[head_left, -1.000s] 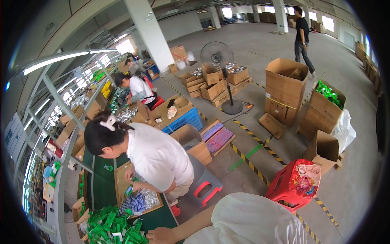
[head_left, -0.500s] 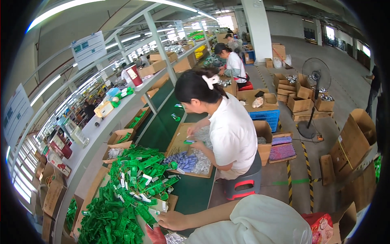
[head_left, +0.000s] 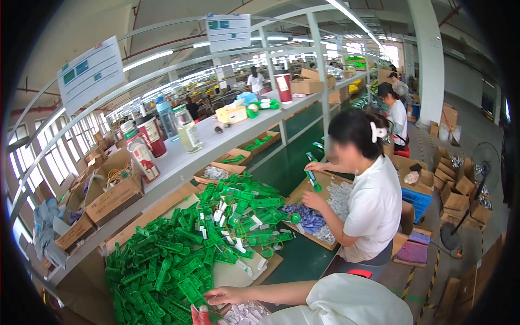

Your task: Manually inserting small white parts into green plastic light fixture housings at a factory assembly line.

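At the lower edge, a green plastic casing (head_left: 193, 288) stands tilted up in front of the large heap of green plastic casings (head_left: 162, 265). My left hand (head_left: 200, 315) grips its lower end; only some fingers show, reddish, one with a pale covering at its tip. From the right, my right hand (head_left: 226, 295) reaches across, fingers pinched together at the casing's right edge. Whatever is between those fingertips is too small to make out. Just below my right wrist lie small white plastic parts (head_left: 244, 314). Casings with white pieces and thin wires (head_left: 238, 216) cover the heap's far side.
A co-worker (head_left: 374, 195) sits ahead at a cardboard tray (head_left: 303, 189) of purple and clear parts, holding a green casing (head_left: 312, 179). Bottles and cups stand on the white shelf (head_left: 216, 142) at left. A green conveyor belt (head_left: 303, 271) runs past the heap.
The view has swung left, so the shelf and heap show more. The co-worker's green casing is now raised upright. My hands stay together at the casing, and white parts now show under my right wrist.
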`<act>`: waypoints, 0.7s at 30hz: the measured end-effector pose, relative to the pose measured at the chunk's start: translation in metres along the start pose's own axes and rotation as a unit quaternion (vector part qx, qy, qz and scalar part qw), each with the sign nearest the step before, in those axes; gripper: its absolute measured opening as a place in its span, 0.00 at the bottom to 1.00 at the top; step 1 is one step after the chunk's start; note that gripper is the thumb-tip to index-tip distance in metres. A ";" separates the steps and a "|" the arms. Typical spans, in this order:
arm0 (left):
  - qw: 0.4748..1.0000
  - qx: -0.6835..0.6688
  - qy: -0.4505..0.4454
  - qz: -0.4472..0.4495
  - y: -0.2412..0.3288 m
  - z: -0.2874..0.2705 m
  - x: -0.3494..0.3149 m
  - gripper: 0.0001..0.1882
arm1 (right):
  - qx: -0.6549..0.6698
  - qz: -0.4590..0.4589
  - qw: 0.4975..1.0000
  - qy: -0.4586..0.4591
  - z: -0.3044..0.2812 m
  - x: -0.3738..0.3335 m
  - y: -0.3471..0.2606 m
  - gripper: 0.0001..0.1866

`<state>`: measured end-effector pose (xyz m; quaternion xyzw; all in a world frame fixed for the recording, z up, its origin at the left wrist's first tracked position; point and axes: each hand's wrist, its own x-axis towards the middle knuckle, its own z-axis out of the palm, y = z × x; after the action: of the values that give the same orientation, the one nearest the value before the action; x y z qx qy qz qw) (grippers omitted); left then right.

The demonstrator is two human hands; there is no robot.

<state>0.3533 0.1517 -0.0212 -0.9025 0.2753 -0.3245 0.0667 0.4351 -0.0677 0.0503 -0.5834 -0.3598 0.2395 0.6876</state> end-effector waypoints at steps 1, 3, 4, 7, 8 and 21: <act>0.966 -0.232 0.040 -0.104 0.014 -0.016 0.008 0.25 | 0.063 0.056 0.993 -0.082 -0.001 0.003 -0.021 0.17; 0.996 -0.067 0.050 -0.019 0.009 -0.020 -0.001 0.27 | 0.059 0.072 0.993 -0.072 0.008 0.010 -0.033 0.15; 0.985 -0.169 0.003 -0.043 0.005 -0.035 0.014 0.27 | 0.062 0.073 0.992 -0.077 0.009 0.012 -0.033 0.15; 0.932 -0.354 0.025 -0.074 -0.004 -0.054 0.029 0.23 | 0.102 0.093 0.987 -0.078 0.013 0.017 -0.038 0.21; 0.931 -0.354 0.024 -0.086 -0.003 -0.049 0.024 0.23 | 0.144 0.098 0.980 -0.096 0.011 0.016 -0.040 0.23; 0.599 -0.740 -0.029 -0.305 -0.023 -0.043 0.027 0.27 | -0.105 0.111 0.988 0.017 0.036 0.031 -0.008 0.18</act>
<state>0.3538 0.1591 0.0339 -0.6833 0.1277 0.0152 -0.7187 0.4261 -0.0235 0.0667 -0.6929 -0.3041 0.2647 0.5978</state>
